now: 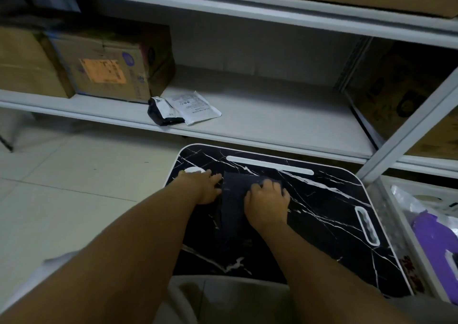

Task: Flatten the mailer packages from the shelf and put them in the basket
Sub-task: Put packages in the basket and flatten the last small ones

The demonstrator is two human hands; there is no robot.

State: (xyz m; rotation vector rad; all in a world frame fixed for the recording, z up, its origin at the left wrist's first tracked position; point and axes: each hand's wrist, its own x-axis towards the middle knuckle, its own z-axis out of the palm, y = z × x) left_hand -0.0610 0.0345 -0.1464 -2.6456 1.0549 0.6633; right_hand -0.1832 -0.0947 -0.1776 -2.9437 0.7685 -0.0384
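Your left hand (207,187) lies with straight fingers on the left edge of a dark mailer (233,214), and your right hand (269,199) has its fingers curled down on the mailer's right side, but you cannot tell if that grip pinches it or just presses. The mailer lies flat on the black marble desk (322,199). Two more mailers (183,109) sit on the shelf (272,115) behind, and the basket (406,227) stands just right of the desk.

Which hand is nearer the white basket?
Right. The right hand presses the dark mailer mid-tray, toward the white basket; the left hand lies at the mailer's far edge.
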